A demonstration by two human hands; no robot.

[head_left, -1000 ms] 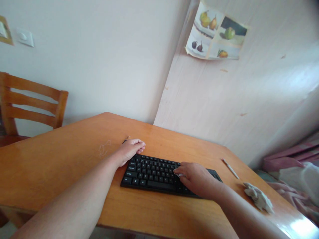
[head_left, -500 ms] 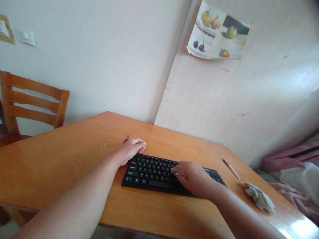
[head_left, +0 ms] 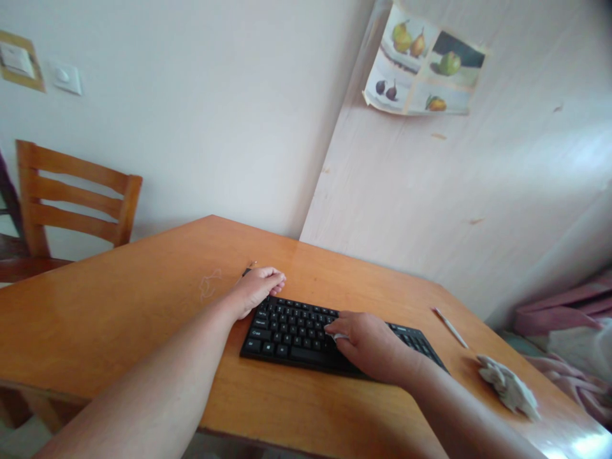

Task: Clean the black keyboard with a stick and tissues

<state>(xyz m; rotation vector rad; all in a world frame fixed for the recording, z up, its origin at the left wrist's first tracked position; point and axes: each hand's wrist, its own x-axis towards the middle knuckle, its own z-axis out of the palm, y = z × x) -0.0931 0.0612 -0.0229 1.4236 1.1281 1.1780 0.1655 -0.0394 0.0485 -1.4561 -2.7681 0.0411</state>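
A black keyboard (head_left: 296,335) lies on the wooden table. At its upper left corner rests my left hand (head_left: 261,288), its fingers curled together; what they hold, if anything, is hidden. Just behind that hand a small dark object with a metallic tip (head_left: 252,264) partly shows. Over the middle and right keys, my right hand (head_left: 366,341) is closed on a small white piece, perhaps cloth or tissue (head_left: 338,336), which touches the keys.
A crumpled grey cloth (head_left: 509,386) and a white pen (head_left: 450,328) lie on the table (head_left: 143,306) at the right. A clear thin string (head_left: 209,284) is at the left. A wooden chair (head_left: 79,197) stands beyond the left edge. Fruit paintings (head_left: 425,64) hang on the wall.
The whole view has shifted slightly, with things appearing farther right. My right hand has moved a little to the left over the keys. My left hand keeps its place at the keyboard's corner.
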